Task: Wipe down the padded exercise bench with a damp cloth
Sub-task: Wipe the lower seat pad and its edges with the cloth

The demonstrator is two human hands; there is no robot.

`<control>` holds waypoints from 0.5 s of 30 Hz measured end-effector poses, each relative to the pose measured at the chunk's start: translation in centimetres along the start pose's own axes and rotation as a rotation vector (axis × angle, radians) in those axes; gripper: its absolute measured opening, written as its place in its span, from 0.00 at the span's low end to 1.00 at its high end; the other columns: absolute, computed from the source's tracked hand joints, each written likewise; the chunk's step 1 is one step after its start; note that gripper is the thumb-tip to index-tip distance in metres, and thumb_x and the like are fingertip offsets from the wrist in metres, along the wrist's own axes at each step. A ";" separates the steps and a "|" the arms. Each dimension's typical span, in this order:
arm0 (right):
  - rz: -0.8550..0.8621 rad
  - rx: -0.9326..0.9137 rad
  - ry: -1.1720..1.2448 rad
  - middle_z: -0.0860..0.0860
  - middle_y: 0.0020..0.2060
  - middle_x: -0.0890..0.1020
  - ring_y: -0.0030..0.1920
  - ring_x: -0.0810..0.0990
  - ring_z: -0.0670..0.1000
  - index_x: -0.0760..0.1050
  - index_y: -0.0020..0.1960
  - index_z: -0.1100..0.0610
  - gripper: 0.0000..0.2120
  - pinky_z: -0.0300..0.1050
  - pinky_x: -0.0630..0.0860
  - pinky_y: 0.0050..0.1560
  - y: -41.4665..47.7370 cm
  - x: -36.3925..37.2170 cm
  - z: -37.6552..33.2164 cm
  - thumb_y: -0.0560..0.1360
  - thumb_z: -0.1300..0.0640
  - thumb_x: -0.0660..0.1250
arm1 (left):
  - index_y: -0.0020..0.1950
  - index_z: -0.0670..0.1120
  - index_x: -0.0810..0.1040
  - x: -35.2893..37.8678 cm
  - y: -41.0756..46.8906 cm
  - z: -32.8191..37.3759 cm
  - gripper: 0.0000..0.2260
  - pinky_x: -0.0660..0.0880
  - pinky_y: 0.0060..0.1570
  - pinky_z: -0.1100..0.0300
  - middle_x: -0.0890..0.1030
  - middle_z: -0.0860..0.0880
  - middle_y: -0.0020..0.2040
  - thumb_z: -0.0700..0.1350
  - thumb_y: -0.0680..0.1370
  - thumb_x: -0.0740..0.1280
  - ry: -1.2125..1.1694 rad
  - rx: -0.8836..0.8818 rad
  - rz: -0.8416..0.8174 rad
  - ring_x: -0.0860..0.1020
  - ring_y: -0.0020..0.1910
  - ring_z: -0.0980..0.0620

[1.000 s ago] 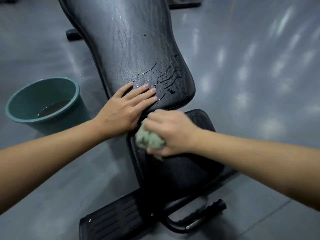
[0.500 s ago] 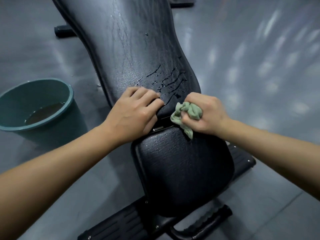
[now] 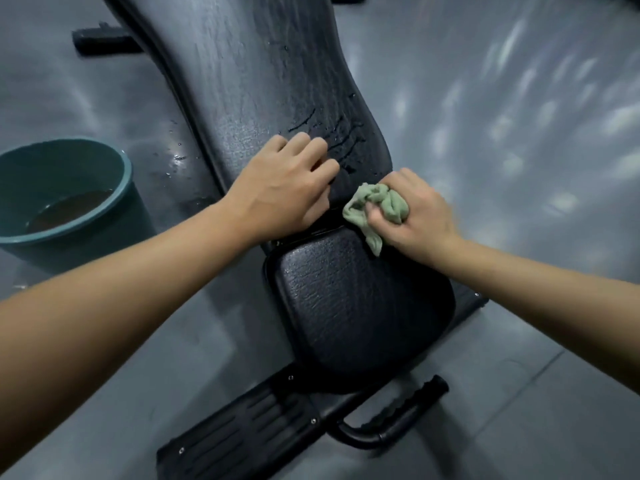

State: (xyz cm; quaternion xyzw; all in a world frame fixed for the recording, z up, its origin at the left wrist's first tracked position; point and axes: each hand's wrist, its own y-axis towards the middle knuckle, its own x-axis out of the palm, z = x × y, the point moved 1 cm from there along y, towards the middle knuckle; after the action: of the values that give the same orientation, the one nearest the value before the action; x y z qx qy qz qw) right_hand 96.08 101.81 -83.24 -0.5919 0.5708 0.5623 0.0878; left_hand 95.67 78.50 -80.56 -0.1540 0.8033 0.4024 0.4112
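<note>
At the seam between the black textured vinyl back pad (image 3: 270, 81) and black seat pad (image 3: 356, 306), right hand (image 3: 420, 216) clutches the bunched pale-green cloth (image 3: 377, 206) on the pad edge; left hand (image 3: 280, 188) braces beside it, fingers bent, holding nothing. Best: press into the seam, overlap strokes.

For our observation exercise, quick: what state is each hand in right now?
Left hand: rests on the back pad, fingers curled; a grip cannot be told.
Right hand: closed, holding the green cloth.
</note>
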 end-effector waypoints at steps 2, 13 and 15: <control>0.005 0.141 -0.020 0.46 0.41 0.72 0.41 0.72 0.51 0.69 0.44 0.47 0.11 0.50 0.72 0.42 -1.0 -1.2 1.4 0.74 0.40 0.63 | 0.52 0.42 0.75 0.1 -0.3 0.6 0.15 0.71 0.46 0.45 0.76 0.41 0.51 0.54 0.80 0.60 0.016 0.016 -0.018 0.74 0.49 0.40; -0.006 0.732 -0.105 0.48 0.41 0.75 0.43 0.74 0.56 0.70 0.45 0.49 0.12 0.49 0.67 0.44 -8.4 -2.9 0.8 0.79 0.41 0.60 | 0.41 0.45 0.74 0.3 1.5 4.8 0.11 0.61 0.29 0.57 0.75 0.46 0.37 0.49 0.80 0.61 -0.236 0.176 0.024 0.77 0.33 0.41; 0.016 0.680 -0.122 0.46 0.40 0.71 0.40 0.73 0.54 0.65 0.42 0.47 0.13 0.48 0.65 0.42 -11.7 -3.2 -0.1 0.79 0.41 0.59 | 0.43 0.45 0.73 0.3 0.8 4.9 0.11 0.55 0.27 0.59 0.75 0.46 0.37 0.50 0.81 0.59 -0.256 0.122 0.012 0.76 0.28 0.40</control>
State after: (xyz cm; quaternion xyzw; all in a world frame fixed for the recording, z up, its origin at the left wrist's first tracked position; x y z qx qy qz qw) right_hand 106.15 107.47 -87.04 -0.4896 0.7237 0.3751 0.3096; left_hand 97.69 82.86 -82.01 -0.0714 0.7683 0.3715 0.5164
